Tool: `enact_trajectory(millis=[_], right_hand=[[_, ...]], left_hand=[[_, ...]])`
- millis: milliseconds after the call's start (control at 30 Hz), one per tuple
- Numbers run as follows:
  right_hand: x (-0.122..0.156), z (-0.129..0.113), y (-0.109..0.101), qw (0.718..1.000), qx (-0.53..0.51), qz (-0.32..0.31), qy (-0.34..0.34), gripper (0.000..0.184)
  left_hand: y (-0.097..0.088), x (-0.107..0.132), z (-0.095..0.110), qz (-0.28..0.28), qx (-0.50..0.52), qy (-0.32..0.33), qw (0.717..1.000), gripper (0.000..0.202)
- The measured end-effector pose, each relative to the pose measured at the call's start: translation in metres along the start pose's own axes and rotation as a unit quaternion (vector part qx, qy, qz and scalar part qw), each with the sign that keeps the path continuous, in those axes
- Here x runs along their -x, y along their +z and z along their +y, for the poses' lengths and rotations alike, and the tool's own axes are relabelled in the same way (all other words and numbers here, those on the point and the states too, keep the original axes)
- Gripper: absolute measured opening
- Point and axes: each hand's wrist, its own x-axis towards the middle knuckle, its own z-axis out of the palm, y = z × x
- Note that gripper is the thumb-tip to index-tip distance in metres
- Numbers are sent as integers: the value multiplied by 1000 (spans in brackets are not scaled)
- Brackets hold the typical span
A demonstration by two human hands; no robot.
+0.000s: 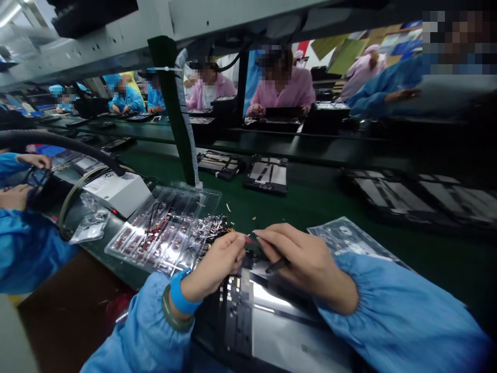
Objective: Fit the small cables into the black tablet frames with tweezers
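Note:
My left hand (222, 259), with a blue band at the wrist, is closed in a pinch on a small reddish part (249, 240). Close on its right, my right hand (301, 254) is closed round a dark slim tool (276, 266), whose kind I cannot make out; its fingertips are by the reddish part. Below both hands lies an opened flat device (285, 331) with a black frame and silvery panels. A clear compartment tray (116, 249) of small red and metallic parts stands to the left. Loose small metal pieces (212, 226) are heaped between tray and left hand.
A white box (118, 192) with a red light and a thick black hose stand at the left. Several similar devices (267, 173) lie along the green surface behind. A clear plastic bag (351, 235) is by my right forearm. A co-worker's hands (37, 161) are at far left.

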Motion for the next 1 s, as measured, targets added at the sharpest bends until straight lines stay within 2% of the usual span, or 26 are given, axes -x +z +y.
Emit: enact_trajectory(millis=[100, 167, 267, 367, 433, 567, 633, 700, 767, 833, 867, 933, 1000], right_hand=[[3, 0, -5, 998, -7, 58, 1, 18], [5, 0, -5, 998, -10, 61, 3, 19], [8, -1, 2, 1000, -5, 6, -6, 17], [10, -4, 16, 997, 46, -50, -23, 19], [10, -7, 22, 994, 78, -66, -32, 21], [9, -9, 25, 995, 73, -64, -37, 23], [8, -7, 21, 997, 58, -55, -11, 24], [9, -4, 15, 998, 47, -19, 44, 21], [11, -3, 8, 997, 25, 22, 76, 14], [12, -8, 3, 998, 0, 24, 57, 13], [13, -11, 2, 999, -4, 10, 31, 15], [13, -20, 2, 1000, 16, -17, -7, 19], [11, -26, 5, 998, 52, -38, -28, 20]], left_hand=[[-1, -1, -4, 21, -8, 4, 1000, 43], [-2, -2, -7, 35, -18, 10, 999, 44], [-1, -3, -10, 45, -45, 25, 998, 39], [3, 0, -12, 59, -95, 58, 992, 27], [6, 3, -13, 81, -173, 105, 976, 19], [7, 10, -16, 108, -328, 171, 923, 19], [4, 12, -16, 118, -314, 165, 927, 19], [1, 14, -13, 123, -209, 127, 962, 21], [-1, 15, -9, 104, -77, 64, 990, 28], [0, 17, -7, 67, -13, 21, 997, 33], [2, 18, -7, 58, -24, 19, 998, 34], [7, 19, -10, 75, -112, 66, 989, 31], [12, 20, -15, 115, -233, 155, 953, 25]])
